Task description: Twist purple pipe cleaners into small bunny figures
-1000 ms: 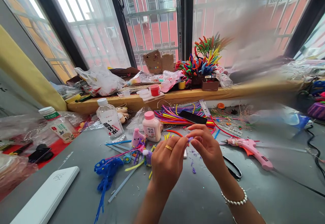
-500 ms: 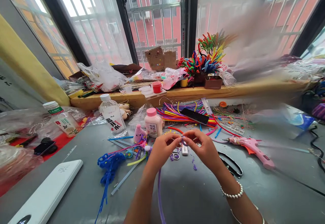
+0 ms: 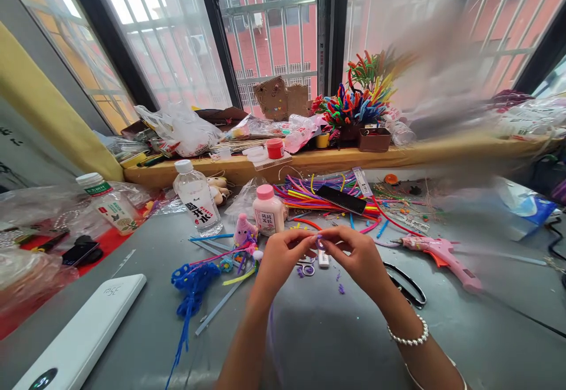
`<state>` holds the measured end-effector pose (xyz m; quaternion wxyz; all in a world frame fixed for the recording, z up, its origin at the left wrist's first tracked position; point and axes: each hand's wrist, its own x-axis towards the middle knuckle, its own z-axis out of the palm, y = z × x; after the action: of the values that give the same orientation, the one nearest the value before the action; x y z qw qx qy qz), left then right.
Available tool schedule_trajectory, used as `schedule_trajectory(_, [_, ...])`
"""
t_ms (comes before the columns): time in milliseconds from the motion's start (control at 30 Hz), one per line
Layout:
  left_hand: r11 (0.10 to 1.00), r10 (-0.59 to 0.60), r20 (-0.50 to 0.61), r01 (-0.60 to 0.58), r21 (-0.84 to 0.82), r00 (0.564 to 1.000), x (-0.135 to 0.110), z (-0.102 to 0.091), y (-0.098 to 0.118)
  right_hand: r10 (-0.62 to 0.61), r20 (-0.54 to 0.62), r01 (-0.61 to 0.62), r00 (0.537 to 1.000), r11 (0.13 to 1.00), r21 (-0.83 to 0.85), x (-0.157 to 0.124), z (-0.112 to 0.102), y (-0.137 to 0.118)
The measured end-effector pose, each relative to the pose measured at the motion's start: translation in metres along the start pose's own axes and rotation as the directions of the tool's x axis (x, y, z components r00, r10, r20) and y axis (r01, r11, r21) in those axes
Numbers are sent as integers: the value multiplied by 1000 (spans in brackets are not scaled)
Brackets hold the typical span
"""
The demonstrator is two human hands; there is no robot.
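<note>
My left hand (image 3: 287, 263) and my right hand (image 3: 356, 257) meet fingertip to fingertip above the table. Between them they pinch a thin purple pipe cleaner (image 3: 320, 241), curled into a small loop there. Its long tail (image 3: 271, 337) hangs blurred beside my left forearm. Just below the fingers lie scissors (image 3: 308, 269), partly hidden, a small white block (image 3: 323, 260) and purple fuzz scraps (image 3: 341, 288). Left of my left hand are a pink fuzzy figure (image 3: 243, 231) and a tangled blue fuzzy piece (image 3: 194, 284).
A pink glue gun (image 3: 455, 260) and a black strap (image 3: 413, 287) lie to the right. Behind the hands are a pink-capped bottle (image 3: 267, 213), a water bottle (image 3: 197, 201), a phone (image 3: 340, 200) and coloured pipe cleaners (image 3: 295, 198). A white power bank (image 3: 88, 331) lies front left.
The hanging purple tail has swung a little left and is now blurred. Both hands keep their pinch near the same spot. The whole view has shifted slightly.
</note>
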<state>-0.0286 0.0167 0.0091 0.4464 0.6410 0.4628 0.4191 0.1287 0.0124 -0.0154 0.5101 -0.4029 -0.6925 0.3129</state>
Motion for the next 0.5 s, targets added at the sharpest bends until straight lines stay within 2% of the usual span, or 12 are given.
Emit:
schedule_trajectory(167, [994, 90, -86, -84, 70, 992, -1, 8, -2, 49, -69, -49, 996, 999, -1, -3, 5, 1])
schedule_trajectory(300, [993, 116, -147, -112, 37, 982, -2, 12, -1, 145, -78, -134, 986, 982, 135, -2, 5, -1])
schedule_trajectory(400, [994, 105, -157, -107, -7, 982, -2, 12, 0, 247, -17, -227, 969, 914, 337, 1, 4, -3])
schedule_trajectory(500, [988, 37, -177, -62, -139, 984, -2, 11, 2, 342, 115, -352, 933, 792, 499, 2, 2, -2])
